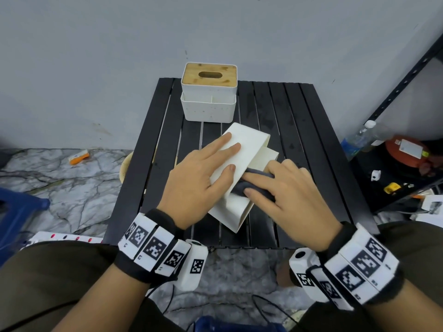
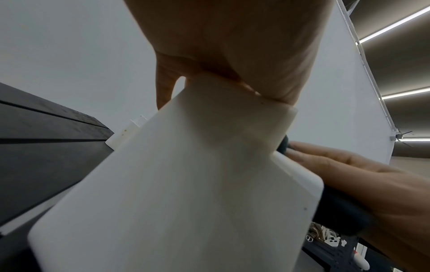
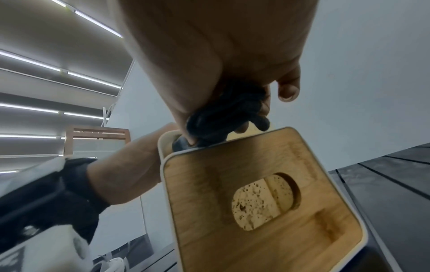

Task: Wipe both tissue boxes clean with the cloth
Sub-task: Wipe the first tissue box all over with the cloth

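Near tissue box [image 1: 242,164] lying on its side on the slatted table [image 1: 299,121], under left hand [image 1: 203,171] with fingers straight and slightly spread. Right hand [image 1: 287,190] pressing dark cloth [image 1: 254,183] against it, fingers together. Second tissue box [image 1: 209,92] standing upright at table's far edge.

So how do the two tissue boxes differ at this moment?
The far tissue box stands upright at the table's back edge, untouched; the near tissue box lies tipped on its side, held by the left hand while the right hand presses the cloth against it. Both are white with wooden slotted lids.
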